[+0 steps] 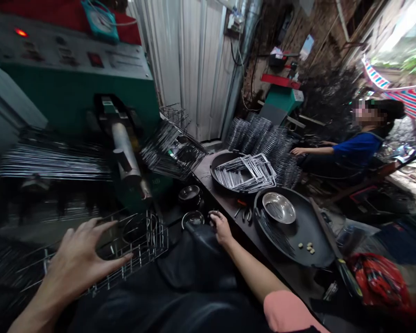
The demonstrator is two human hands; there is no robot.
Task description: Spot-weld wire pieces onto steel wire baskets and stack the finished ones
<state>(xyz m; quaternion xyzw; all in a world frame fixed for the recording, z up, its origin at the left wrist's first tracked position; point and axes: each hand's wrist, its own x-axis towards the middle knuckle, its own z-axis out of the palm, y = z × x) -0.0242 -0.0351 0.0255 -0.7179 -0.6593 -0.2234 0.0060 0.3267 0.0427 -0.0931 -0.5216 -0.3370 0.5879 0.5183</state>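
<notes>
My left hand (pixel 79 256) is spread, thumb and fingers wide apart, over a wire rack (pixel 138 259) of thin metal rods in front of me. Whether it touches the wires I cannot tell. Just beyond the rack, the arm and tip of a green machine (pixel 128 157) point down toward its upright wires. My right hand (pixel 222 227) is closed in a pinch beside a small metal bowl (pixel 193 218); what its fingertips hold is too small to make out. A second small bowl (pixel 190 192) stands behind the first. A dark apron (pixel 197 263) covers my lap.
Right of me, a black pan (pixel 308 231) holds a steel bowl (pixel 279 207) and thin rods. Another pan (pixel 217 162) carries wire frames (pixel 246 172). Pliers (pixel 247 215) lie between. Stacked wire parts (pixel 263 138) stand near a seated person (pixel 357 148). More wire racks (pixel 173 150) flank the machine.
</notes>
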